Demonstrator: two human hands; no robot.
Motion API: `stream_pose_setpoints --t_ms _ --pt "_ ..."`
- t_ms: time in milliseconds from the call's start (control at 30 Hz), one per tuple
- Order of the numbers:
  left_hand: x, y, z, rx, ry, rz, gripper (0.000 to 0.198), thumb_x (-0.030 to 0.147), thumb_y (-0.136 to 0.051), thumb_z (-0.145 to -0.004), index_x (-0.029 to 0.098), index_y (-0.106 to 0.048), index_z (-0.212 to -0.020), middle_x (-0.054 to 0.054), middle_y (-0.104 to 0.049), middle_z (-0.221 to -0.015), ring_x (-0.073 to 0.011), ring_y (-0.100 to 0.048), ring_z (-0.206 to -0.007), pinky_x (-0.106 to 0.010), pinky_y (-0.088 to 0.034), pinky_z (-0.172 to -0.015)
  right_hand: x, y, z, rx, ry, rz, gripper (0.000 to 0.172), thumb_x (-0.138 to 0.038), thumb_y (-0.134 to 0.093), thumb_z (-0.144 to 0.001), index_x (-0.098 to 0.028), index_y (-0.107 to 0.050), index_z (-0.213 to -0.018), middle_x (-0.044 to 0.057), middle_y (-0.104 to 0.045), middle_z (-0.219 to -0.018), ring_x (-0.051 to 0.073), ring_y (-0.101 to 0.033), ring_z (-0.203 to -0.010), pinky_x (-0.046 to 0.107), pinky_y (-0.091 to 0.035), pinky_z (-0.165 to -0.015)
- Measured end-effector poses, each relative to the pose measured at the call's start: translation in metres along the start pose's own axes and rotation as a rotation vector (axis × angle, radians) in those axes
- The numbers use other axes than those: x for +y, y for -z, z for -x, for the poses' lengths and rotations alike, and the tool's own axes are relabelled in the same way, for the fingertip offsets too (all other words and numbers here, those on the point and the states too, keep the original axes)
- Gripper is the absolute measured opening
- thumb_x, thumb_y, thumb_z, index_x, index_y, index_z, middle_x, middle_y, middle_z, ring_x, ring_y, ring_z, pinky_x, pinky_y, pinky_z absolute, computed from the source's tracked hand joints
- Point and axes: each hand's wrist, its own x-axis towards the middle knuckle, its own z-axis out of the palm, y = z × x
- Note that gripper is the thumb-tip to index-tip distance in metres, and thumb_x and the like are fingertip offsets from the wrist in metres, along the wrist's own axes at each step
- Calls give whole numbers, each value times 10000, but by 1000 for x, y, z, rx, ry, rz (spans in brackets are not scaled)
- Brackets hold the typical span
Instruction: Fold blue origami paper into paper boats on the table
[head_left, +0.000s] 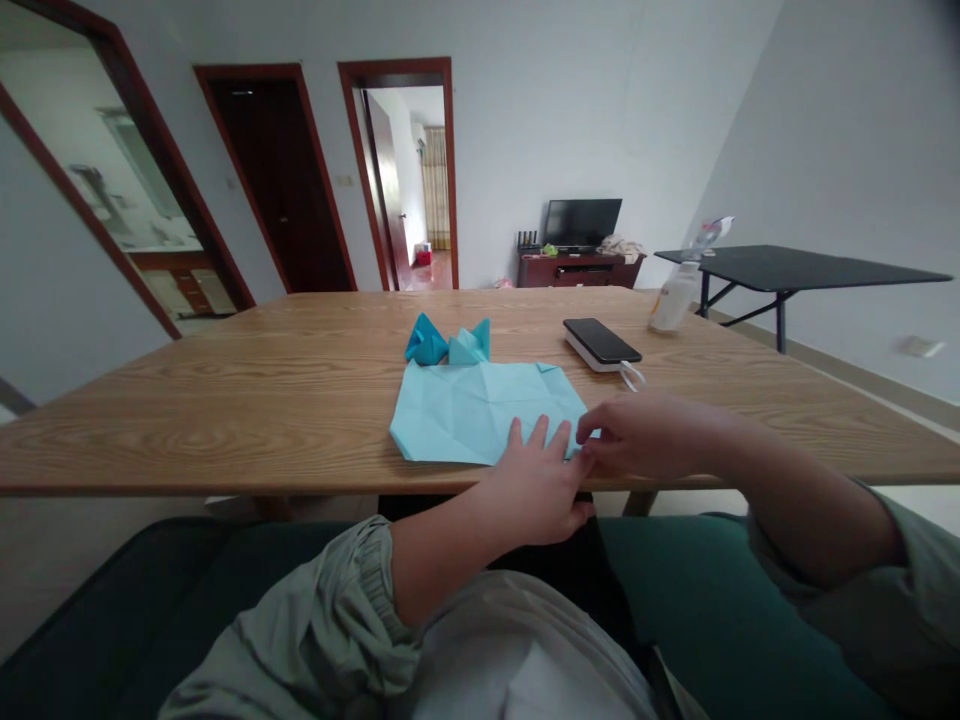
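- Wooden table (300, 390) bears the blue sheet (472, 405) at twelve o'clock.
- Left hand (538, 485), splayed on it, meets right hand (641, 432), curled at its four-o'clock corner; pinch unclear.
- Steady pressure should keep folds crisp.

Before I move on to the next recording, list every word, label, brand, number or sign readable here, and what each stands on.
No text can be read.
Bottle: any printing is too small and blurred.
Light-blue paper: no writing shows.
Phone and television: dark faces, nothing legible.
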Motion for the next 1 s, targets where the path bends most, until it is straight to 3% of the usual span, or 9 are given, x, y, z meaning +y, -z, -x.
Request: stream_pose_setpoints --t_ms 133,267,400,500,567,667,767,1000 --pt "5 -3 -3 13 27 -16 711 542 -475 -893 200 -324 -1497 -227 -283 -1557 -493 -252 -1412 -745 -222 -1060 -2 9 -5 -29 -85 21 337 -292 -493 -880 -270 -740 -1106 107 -752 -908 265 -699 -781 345 -458 -648" --pt "7 -2 -2 -11 54 -28 701 577 -516 -862 324 -341 -1492 -179 -286 -1564 -494 -242 -1412 -761 -202 -1043 -24 24 -20 89 -62 10 375 -348 -511 -882 -251 -713 -1183 113 -756 -972 286 -705 -855 369 -489 -729" --pt "8 -1 -2 -15 74 -25 678 583 -515 -859 342 -377 -1477 -174 -383 -1502 -466 -342 -1357 -730 -236 -1043 -54 18 -61 274 64 -143 472 -457 -407 -953 -218 -652 -1278 104 -717 -1166 291 -667 -1058 382 -489 -893" --pt "7 1 -1 -3 38 -27 590 580 -492 -870 316 -503 -1397 -162 -448 -1452 -441 -382 -1324 -674 -289 -1042 -65 -5 -105 198 154 -255 604 -534 -398 -962 -184 -492 -1446 128 -591 -1379 295 -575 -1239 397 -445 -1023" --pt "6 3 1 -24 24 -28 552 587 -470 -878 282 -583 -1325 -161 -499 -1399 -420 -407 -1300 -636 -319 -1038 -64 -22 -131 76 251 -232 600 -501 -390 -981 -171 -444 -1479 133 -405 -1536 305 -429 -1384 420 -353 -1125" --pt "6 5 2 -17 26 -27 514 585 -475 -877 288 -625 -1268 -146 -527 -1355 -384 -437 -1267 -591 -354 -1023 -52 -39 -152 64 300 -192 601 -470 -387 -996 -186 -357 -1525 131 -266 -1599 323 -248 -1474 486 -227 -1188" --pt "5 5 3 31 23 -30 532 575 -518 -858 305 -581 -1311 -137 -510 -1359 -361 -434 -1262 -568 -360 -1027 -33 -47 -155 101 356 -199 601 -484 -397 -994 -209 -354 -1527 125 -260 -1602 316 -224 -1482 484 -207 -1196" --pt "8 2 5 68 34 -25 612 607 -490 -863 279 -499 -1380 -165 -412 -1459 -415 -350 -1346 -677 -252 -1071 -6 -52 -158 179 238 -188 574 -479 -374 -999 -227 -381 -1514 124 -288 -1592 314 -249 -1475 523 -206 -1186"
